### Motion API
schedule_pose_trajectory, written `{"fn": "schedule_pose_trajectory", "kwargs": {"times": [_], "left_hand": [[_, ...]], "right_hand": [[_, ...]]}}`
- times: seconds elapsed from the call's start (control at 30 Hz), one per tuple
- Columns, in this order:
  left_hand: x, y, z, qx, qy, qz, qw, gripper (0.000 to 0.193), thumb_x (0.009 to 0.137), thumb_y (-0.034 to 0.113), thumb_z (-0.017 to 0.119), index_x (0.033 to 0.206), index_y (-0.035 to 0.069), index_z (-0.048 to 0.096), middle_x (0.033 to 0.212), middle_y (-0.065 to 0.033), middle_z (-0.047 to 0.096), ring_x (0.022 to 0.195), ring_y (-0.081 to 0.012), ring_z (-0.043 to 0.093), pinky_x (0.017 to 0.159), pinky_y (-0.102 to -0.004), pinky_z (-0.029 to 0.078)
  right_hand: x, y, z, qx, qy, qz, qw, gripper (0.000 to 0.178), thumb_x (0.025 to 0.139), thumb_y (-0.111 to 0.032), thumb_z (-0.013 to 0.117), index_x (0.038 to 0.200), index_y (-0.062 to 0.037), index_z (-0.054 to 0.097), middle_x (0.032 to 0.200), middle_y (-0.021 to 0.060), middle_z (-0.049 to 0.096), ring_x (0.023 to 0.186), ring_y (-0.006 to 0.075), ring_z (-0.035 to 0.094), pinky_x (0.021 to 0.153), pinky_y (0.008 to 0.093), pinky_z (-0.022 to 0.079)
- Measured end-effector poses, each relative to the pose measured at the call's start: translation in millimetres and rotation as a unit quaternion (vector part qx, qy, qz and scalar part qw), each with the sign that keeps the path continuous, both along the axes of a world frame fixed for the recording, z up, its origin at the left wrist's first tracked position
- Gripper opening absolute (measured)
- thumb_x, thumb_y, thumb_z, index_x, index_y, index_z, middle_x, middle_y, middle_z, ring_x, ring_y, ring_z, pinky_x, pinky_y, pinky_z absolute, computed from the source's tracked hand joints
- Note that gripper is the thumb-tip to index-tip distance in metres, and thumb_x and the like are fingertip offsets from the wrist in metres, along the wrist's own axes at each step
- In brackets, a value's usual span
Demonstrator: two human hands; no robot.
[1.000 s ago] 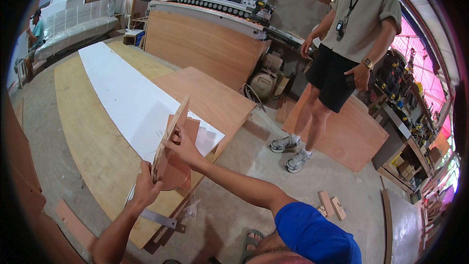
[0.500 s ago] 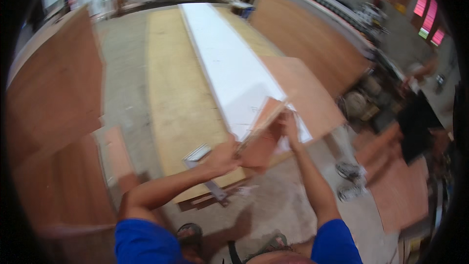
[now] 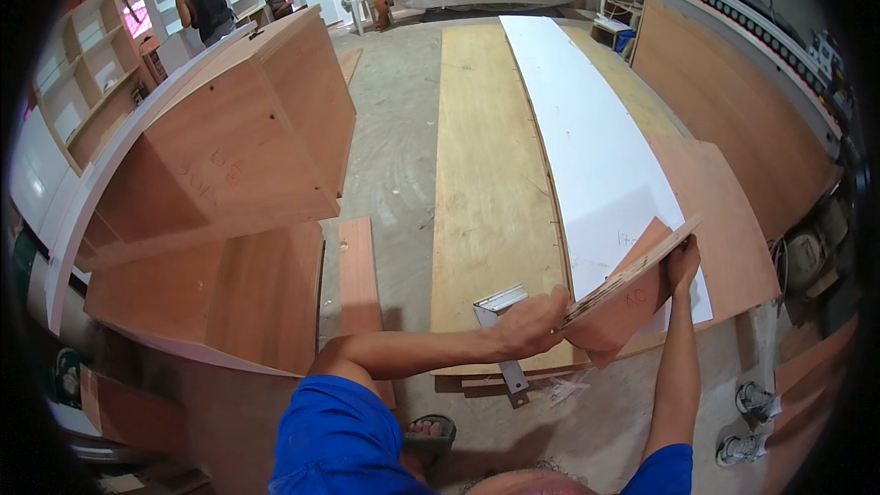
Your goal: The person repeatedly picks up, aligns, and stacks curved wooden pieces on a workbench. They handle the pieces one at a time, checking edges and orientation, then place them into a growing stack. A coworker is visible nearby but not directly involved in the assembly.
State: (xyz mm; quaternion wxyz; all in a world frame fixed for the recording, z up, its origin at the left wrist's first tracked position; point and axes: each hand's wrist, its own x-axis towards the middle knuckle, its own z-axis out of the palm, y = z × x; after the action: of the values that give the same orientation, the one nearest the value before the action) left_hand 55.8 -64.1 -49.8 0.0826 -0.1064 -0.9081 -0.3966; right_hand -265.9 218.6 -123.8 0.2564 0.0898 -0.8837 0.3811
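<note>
Between your two hands, the small plywood panel [image 3: 623, 298] is held tilted on edge, low and right of centre, above the near end of the long sheets lying on the floor. Your left hand [image 3: 532, 323] is clenched on its lower left end; your right hand [image 3: 683, 261] grips its upper right corner. Keep both grips firm and level so the panel does not twist, and keep fingers clear of the raw layered edge.

Directly behind the panel lies the long white sheet [image 3: 587, 128], flanked by the pale plywood sheet [image 3: 486, 174]. A metal square [image 3: 500, 312] rests at the near end, just under your left hand; avoid knocking it. Brown cabinet carcasses [image 3: 238, 156] stand well apart on your left. Another person's shoes [image 3: 752, 399] are near on your right; allow clearance when you swing the panel.
</note>
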Motion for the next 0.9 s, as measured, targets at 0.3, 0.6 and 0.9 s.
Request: {"fn": "schedule_pose_trajectory", "kwargs": {"times": [0.3,0.6,0.9], "left_hand": [[-1,0,3,-0.041,0.051,-0.002,0.998,0.034,0.089,0.015,0.074,0.101,0.001,0.045,0.085,-0.0189,0.062,0.079,-0.0397,0.065,0.067,-0.0458,0.051],[-21,1,-16,-0.015,0.07,-0.024,0.997,0.026,0.087,0.014,0.075,0.102,0.003,0.057,0.091,-0.0186,0.061,0.088,-0.0386,0.063,0.074,-0.0462,0.051],[-6,-12,-11,0.019,0.032,-0.012,0.999,0.048,0.084,0.023,0.084,0.103,0.0,0.045,0.086,-0.0186,0.061,0.078,-0.0378,0.065,0.068,-0.044,0.051]], "right_hand": [[12,-8,27,0.003,-0.016,-0.031,0.999,0.028,0.092,-0.011,0.053,0.112,0.0024,0.067,0.106,0.0249,0.071,0.1,0.0421,0.068,0.086,0.048,0.052],[-22,24,12,-0.071,-0.037,0.002,0.997,0.038,0.091,-0.021,0.064,0.118,0.0057,0.069,0.115,0.0232,0.073,0.106,0.0341,0.071,0.094,0.04,0.052],[10,-9,32,-0.02,-0.065,-0.04,0.997,0.046,0.079,-0.006,0.053,0.12,-0.0122,0.072,0.112,0.0146,0.074,0.106,0.0354,0.069,0.095,0.0431,0.054]]}}
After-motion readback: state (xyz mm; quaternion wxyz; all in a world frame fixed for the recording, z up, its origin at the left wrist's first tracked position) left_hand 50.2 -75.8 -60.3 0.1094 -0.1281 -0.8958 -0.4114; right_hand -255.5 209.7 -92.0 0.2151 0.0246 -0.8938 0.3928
